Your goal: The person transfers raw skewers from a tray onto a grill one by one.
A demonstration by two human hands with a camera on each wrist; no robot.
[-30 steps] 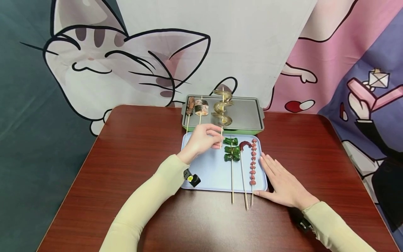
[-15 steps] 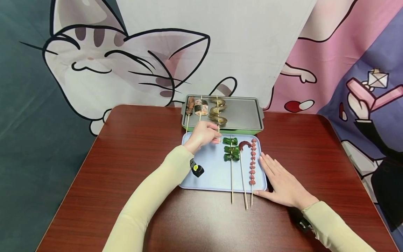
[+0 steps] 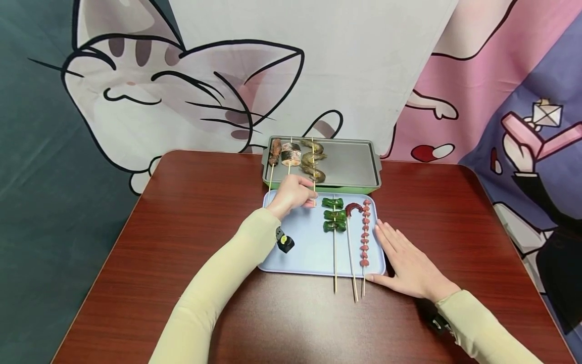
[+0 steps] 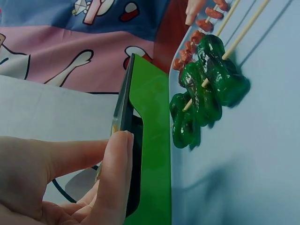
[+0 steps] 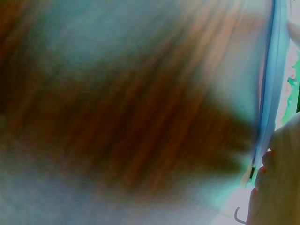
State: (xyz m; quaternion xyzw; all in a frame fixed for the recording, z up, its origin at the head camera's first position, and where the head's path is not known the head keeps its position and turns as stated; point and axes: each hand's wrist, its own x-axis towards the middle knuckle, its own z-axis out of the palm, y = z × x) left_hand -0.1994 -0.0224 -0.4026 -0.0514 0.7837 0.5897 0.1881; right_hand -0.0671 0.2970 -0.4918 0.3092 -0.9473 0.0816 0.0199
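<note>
Grey-brown shrimp skewer [image 3: 312, 161]: left of the middle of the grill pan [image 3: 352, 164], at the counter's far edge; whether the shrimps touch the plate cannot be told.
Long axis: from the left fingers away toward the far edge of the counter [image 3: 191, 212], roughly parallel to the brown meat skewer [image 3: 275, 152] and pale, dark-banded skewer [image 3: 291, 155] on its left.
Nearer hand: left hand [image 3: 292, 194], at the skewer's near end, above the far edge of the blue tray [image 3: 300, 247].
Left fingers: drawn together, pinching the bare stick.
Right hand [image 3: 409, 263]: fingers straight, thumb spread, at the tray's right edge and near right corner; holds no skewer.
</note>
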